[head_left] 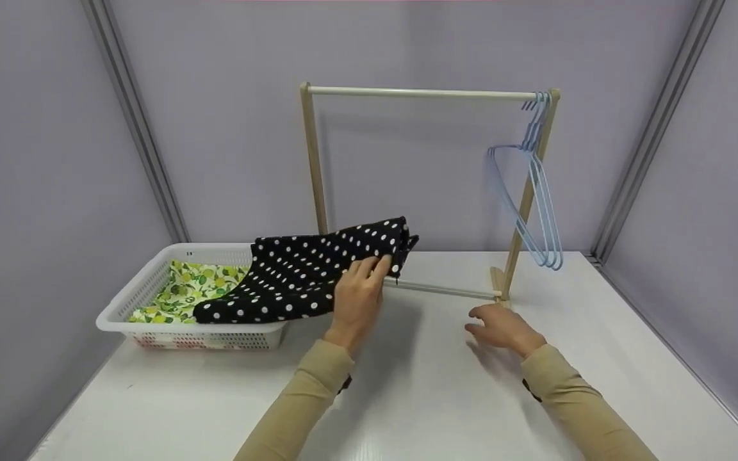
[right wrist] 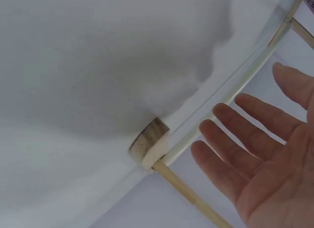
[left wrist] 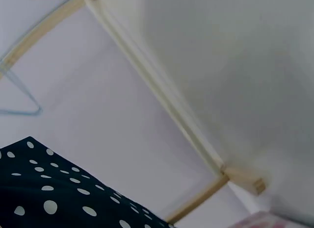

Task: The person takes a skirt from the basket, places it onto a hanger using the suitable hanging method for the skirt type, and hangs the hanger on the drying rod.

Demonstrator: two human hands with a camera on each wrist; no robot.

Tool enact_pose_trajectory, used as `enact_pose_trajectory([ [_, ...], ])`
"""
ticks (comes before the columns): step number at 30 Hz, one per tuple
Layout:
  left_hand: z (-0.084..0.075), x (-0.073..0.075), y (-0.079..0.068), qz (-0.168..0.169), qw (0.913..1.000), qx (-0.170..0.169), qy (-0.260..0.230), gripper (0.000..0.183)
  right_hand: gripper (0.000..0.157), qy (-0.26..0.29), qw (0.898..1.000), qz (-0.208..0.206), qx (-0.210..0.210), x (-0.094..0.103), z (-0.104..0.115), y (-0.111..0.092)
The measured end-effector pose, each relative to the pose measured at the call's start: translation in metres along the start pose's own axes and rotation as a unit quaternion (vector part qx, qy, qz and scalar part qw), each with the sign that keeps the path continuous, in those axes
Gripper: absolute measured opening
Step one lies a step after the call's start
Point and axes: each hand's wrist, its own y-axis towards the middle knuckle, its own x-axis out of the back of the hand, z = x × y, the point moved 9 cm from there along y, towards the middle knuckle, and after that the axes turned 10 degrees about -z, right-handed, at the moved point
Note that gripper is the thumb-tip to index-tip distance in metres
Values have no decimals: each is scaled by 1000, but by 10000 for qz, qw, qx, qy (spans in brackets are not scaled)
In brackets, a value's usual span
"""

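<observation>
Far left, I logged a white plastic basket (head_left: 266,338) on the white table (head_left: 439,397), with a lemon-print cloth (head_left: 196,282) lying inside it. Next, the black polka-dot cloth (head_left: 298,275): it covered the basket's right part from my view and stretched rightward past the rim, its right end raised. I could not tell whether its lower left corner touched the lemon print. The left hand (head_left: 359,294) gripped the polka-dot cloth near that raised end, fingers bent over the near face; I could not see the thumb. Behind, I noted a wooden rack (head_left: 420,93), its left upright partly hidden by the polka-dot cloth. Right of centre, the right hand (head_left: 503,328) held nothing, its fingers loosely spread, near the rack's right foot; the right wrist view gave me its palm. Far right, light-blue hangers (head_left: 528,142) hung bunched on the top bar, beside the right upright.
</observation>
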Motion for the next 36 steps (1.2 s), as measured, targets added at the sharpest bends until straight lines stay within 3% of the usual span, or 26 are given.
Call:
enact_pose_trajectory([
  [3, -1, -8, -7, 206, 9987, 374, -286, 30, 28, -34, 9989, -365, 281, 5, 11, 7],
  [6, 1, -16, -15, 356, 9928, 909, -696, 29, 21, 9, 9967, -681, 445, 10, 18, 14],
  [8, 0, -20, -20, 434, 9892, 1080, -888, 30, 18, 162, 9947, -884, 493, 12, 23, 18],
  [11, -6, -24, -31, 553, 9887, 979, -988, 32, 17, 717, 9912, -1011, 473, 12, 29, 26],
  [14, -14, -29, -42, 743, 9896, 792, -938, 34, 24, 1711, 9817, -818, 171, 10, 35, 34],
  [17, -20, -37, -50, 1002, 9882, 719, -908, 35, 37, 2798, 9578, -561, -351, 8, 38, 40],
  [21, -29, -46, -58, 1243, 9845, 652, -1052, 38, 57, 4011, 9095, -316, -1043, 6, 38, 43],
  [24, -35, -51, -63, 1453, 9809, 546, -1172, 40, 65, 4451, 8823, -140, -1521, 5, 36, 44],
  [25, -37, -53, -64, 1537, 9796, 487, -1203, 41, 66, 4472, 8785, -103, -1677, 4, 34, 43],
  [27, -43, -56, -67, 1738, 9765, 344, -1229, 41, 63, 4382, 8784, -34, -1906, 4, 33, 43],
  [32, -57, -67, -74, 2500, 9613, 33, -1155, 41, 43, 3827, 8988, -180, -2131, 6, 25, 44],
  [34, -62, -73, -80, 3024, 9474, -35, -1049, 42, 35, 3671, 9051, -317, -2121, 8, 20, 44],
  [36, -64, -79, -89, 3675, 9256, 0, -909, 45, 31, 3564, 9099, -475, -2068, 11, 14, 42],
])
